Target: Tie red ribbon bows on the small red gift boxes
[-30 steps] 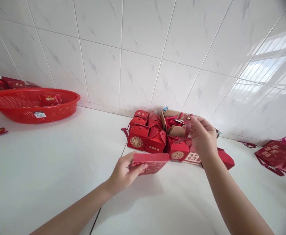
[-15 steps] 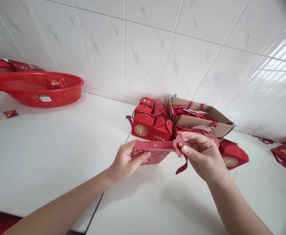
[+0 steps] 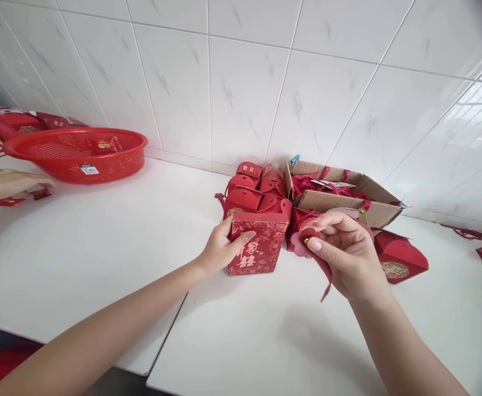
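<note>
My left hand [image 3: 226, 246] grips the left side of a red gift box [image 3: 261, 250], its thumb on the front with pale floral print and characters. The box stands upright, with a small hole showing in its top edge. To its right, my right hand [image 3: 342, 253] pinches a strap [image 3: 323, 269] with a flower-shaped end and a gold stud between thumb and fingers. The strap's tail hangs below the hand, apart from the box. Behind both hands sit several folded red boxes [image 3: 243, 198].
An open cardboard carton [image 3: 373, 206] holding red straps stands by the tiled wall. A red plastic basket [image 3: 115, 170] is at left. Another person's hand [image 3: 5, 184] reaches over small red packets [image 3: 10, 202]. More red boxes [image 3: 401, 256] lie right. A seam crosses the white table [image 3: 121, 264].
The box has tipped so its printed front faces me. My right hand has drawn the strap slightly right, away from the box. Another person's hand has entered at left.
</note>
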### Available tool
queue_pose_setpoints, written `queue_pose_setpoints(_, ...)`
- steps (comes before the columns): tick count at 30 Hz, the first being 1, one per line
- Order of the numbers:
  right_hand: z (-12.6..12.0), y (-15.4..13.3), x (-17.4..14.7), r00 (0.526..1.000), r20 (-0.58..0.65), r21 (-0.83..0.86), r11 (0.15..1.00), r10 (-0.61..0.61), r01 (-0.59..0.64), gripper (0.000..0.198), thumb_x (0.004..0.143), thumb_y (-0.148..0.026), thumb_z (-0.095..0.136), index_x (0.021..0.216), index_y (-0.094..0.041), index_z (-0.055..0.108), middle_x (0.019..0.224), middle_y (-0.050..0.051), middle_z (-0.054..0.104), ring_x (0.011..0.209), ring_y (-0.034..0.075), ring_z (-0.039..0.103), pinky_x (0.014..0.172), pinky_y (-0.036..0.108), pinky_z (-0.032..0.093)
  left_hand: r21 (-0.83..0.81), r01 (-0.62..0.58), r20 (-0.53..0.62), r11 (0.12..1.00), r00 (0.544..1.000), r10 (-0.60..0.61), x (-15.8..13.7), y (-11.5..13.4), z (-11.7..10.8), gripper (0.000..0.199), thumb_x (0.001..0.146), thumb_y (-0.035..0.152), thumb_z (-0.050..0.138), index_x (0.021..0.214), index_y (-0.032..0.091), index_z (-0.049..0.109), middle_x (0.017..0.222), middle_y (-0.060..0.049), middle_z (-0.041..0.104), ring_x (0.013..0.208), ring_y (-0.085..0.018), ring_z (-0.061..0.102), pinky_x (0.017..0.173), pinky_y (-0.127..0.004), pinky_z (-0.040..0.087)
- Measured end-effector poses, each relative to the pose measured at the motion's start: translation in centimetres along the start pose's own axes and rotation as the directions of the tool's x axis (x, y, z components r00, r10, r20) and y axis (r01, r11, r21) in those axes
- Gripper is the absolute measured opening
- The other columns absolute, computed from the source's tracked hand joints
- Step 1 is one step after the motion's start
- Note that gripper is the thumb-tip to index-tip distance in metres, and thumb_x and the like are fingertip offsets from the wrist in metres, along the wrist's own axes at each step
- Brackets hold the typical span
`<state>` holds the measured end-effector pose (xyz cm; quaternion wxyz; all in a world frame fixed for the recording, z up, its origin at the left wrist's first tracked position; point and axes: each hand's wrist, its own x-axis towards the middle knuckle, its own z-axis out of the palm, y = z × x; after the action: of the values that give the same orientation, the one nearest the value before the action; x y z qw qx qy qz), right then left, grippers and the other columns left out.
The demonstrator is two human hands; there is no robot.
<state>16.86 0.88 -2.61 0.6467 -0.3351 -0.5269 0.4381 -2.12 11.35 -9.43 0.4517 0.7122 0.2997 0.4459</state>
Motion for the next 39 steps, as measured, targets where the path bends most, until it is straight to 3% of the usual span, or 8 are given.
queue_pose_setpoints(5, -0.7, 0.0, -0.2, 0.982, 0.055, -0.016, 0.983, -0.180, 0.181, 0.024, 0.076, -0.008, 0.069, 0.090, -0.028, 0.069, 0.081, -0.002, 0.069, 0.074, 0.011, 0.067, 0.065, 0.023, 0.061, 0.071, -0.147, -0.274, 0.987, 0.948, 0.160, 1.6, 1.0, 0.6, 0.067, 0.070, 0.043, 0.072, 0.122, 0.025, 0.035, 0.129, -0.011, 0.047, 0.119, -0.025, 0.048, 0.096, -0.041, 0.041)
queue_pose_setpoints(8, -1.1, -0.1, -0.6, 0.950, 0.174, -0.031, 0.963, -0.259, 0.268, 0.031, 0.079, -0.005, 0.066, 0.095, -0.032, 0.070, 0.083, -0.002, 0.070, 0.069, 0.012, 0.067, 0.056, 0.024, 0.060, 0.101, -0.306, -0.354, 0.947, 0.878, 0.321, 2.1, 4.9, 0.0, 0.041, 0.079, 0.041, 0.063, 0.111, 0.022, 0.047, 0.122, -0.009, 0.052, 0.117, -0.023, 0.049, 0.097, -0.039, 0.040)
queue_pose_setpoints(11, -1.2, -0.4, -0.8, 0.893, 0.310, -0.042, 0.934, -0.327, 0.356, 0.031, 0.082, -0.010, 0.064, 0.099, -0.036, 0.071, 0.082, -0.001, 0.071, 0.061, 0.013, 0.065, 0.049, 0.026, 0.056, 0.118, -0.318, 0.090, 0.941, 0.947, 0.308, 1.7, 10.3, -0.7, 0.013, 0.089, 0.030, 0.052, 0.086, 0.020, 0.060, 0.087, -0.003, 0.065, 0.083, -0.016, 0.061, 0.077, -0.029, 0.049)
queue_pose_setpoints(13, -1.2, -0.7, -0.9, 0.862, 0.364, -0.044, 0.918, -0.353, 0.394, 0.028, 0.084, -0.014, 0.063, 0.099, -0.037, 0.071, 0.082, 0.000, 0.072, 0.059, 0.014, 0.064, 0.049, 0.029, 0.055, 0.162, -0.336, 0.394, 0.928, 0.884, 0.251, 1.2, 13.3, -0.9, 0.014, 0.089, 0.023, 0.051, 0.087, 0.021, 0.064, 0.081, 0.000, 0.067, 0.072, -0.014, 0.061, 0.066, -0.026, 0.050)
queue_pose_setpoints(16, -1.3, -0.8, -1.0, 0.838, 0.399, -0.044, 0.904, -0.374, 0.425, 0.025, 0.085, -0.019, 0.062, 0.100, -0.037, 0.071, 0.079, 0.001, 0.073, 0.061, 0.016, 0.066, 0.052, 0.031, 0.056, 0.187, -0.444, 0.591, 0.876, 0.763, 0.261, 0.1, 15.3, -0.7, 0.018, 0.085, 0.012, 0.054, 0.089, 0.023, 0.067, 0.084, 0.001, 0.070, 0.074, -0.014, 0.063, 0.067, -0.026, 0.051)
queue_pose_setpoints(28, 0.6, 0.4, -0.7, 0.978, 0.029, -0.078, 0.975, -0.209, 0.211, 0.020, 0.080, -0.015, 0.067, 0.094, -0.029, 0.066, 0.081, -0.002, 0.056, 0.059, 0.008, 0.058, 0.051, 0.021, 0.053, 0.480, -0.773, 0.445, 0.416, 0.623, 0.643, 0.4, 12.5, 0.5, 0.018, 0.083, 0.009, 0.047, 0.077, 0.018, 0.061, 0.067, 0.000, 0.064, 0.066, -0.014, 0.057, 0.074, -0.033, 0.042)
queue_pose_setpoints(32, 0.8, 0.3, -0.7, 0.927, -0.119, -0.369, 0.882, -0.356, 0.292, 0.009, 0.079, -0.017, 0.068, 0.082, -0.023, 0.064, 0.081, 0.001, 0.056, 0.076, 0.013, 0.057, 0.065, 0.026, 0.051, 0.616, -0.712, 0.340, 0.338, 0.627, 0.701, 0.8, 12.0, 0.8, 0.017, 0.082, 0.011, 0.049, 0.069, 0.018, 0.058, 0.058, 0.002, 0.060, 0.057, -0.012, 0.053, 0.073, -0.033, 0.041)
queue_pose_setpoints(39, 0.9, 0.1, -1.5, 0.884, -0.007, -0.648, 0.675, -0.468, 0.352, 0.024, 0.073, -0.012, 0.072, 0.092, -0.025, 0.066, 0.088, 0.004, 0.065, 0.087, 0.020, 0.060, 0.074, 0.034, 0.050, 0.687, -0.706, 0.411, 0.168, 0.570, 0.712, 0.9, 11.1, 1.6, 0.026, 0.085, 0.023, 0.051, 0.059, 0.018, 0.052, 0.051, 0.002, 0.052, 0.054, -0.013, 0.048, 0.070, -0.034, 0.041)
